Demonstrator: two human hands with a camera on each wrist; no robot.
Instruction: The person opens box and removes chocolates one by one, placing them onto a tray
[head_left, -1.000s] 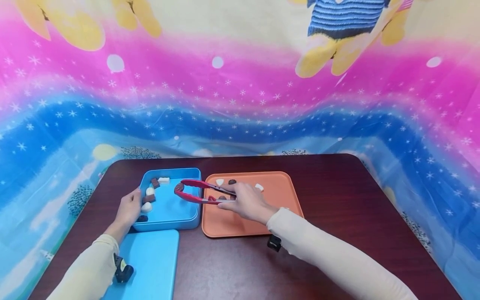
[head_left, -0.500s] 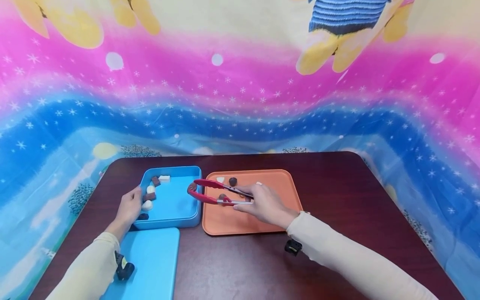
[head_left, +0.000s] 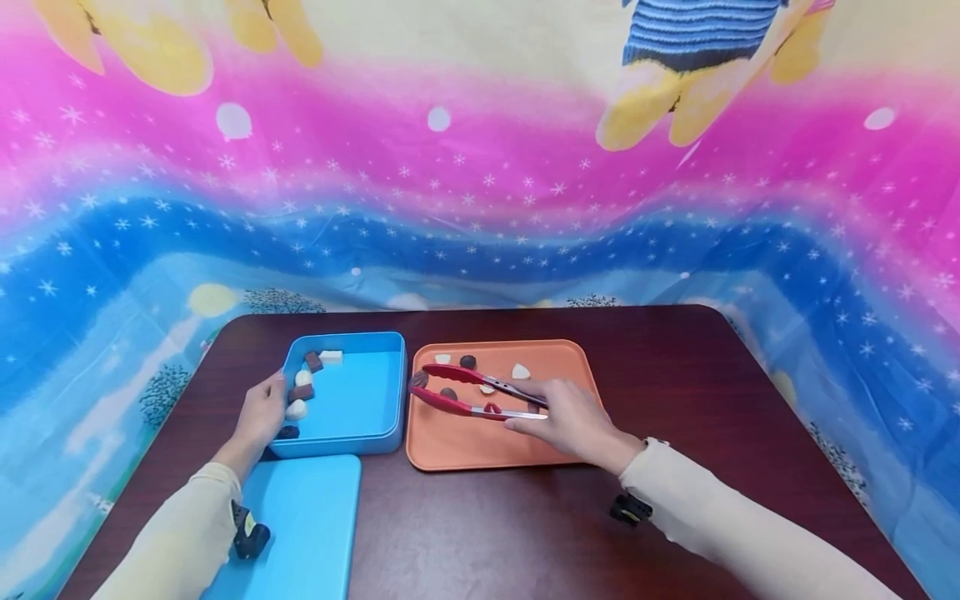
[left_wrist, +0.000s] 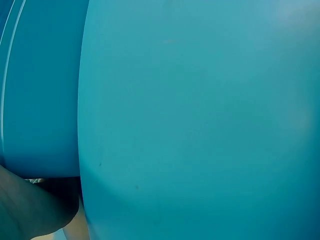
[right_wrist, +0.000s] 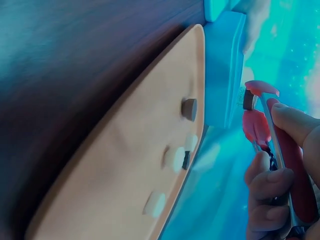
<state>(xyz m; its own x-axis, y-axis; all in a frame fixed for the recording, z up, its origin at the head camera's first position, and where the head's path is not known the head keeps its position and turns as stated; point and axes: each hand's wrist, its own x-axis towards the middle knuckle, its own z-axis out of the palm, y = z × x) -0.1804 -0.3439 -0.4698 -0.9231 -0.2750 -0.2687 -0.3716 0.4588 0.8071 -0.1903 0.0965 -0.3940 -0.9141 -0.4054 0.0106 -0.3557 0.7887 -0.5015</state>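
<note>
My right hand (head_left: 573, 423) grips a pair of red-tipped tongs (head_left: 450, 403), fingers and thumb wrapped round the handles. Between the tong tips sits a round brown chocolate (head_left: 420, 380), over the left edge of the orange tray (head_left: 450, 454); the right wrist view also shows this chocolate (right_wrist: 248, 100) pinched there. With its fingers at the left wall, my left hand (head_left: 262, 410) holds the blue box (head_left: 360, 446). White and brown chocolates (head_left: 302, 392) lie along the left side inside the box. On the tray are several more, among them a dark round one (head_left: 468, 362) and a white one (head_left: 521, 371).
A flat blue lid (head_left: 315, 517) lies in front of the box, partly under the left sleeve (head_left: 172, 533). Box and tray stand side by side on the dark wooden table (head_left: 465, 533). A printed cloth (head_left: 480, 192) hangs round the table's back and sides.
My right hand has drawn the tongs rightward, from over the blue box to over the tray, with the brown chocolate still in the tips. The left hand stays at the box.
</note>
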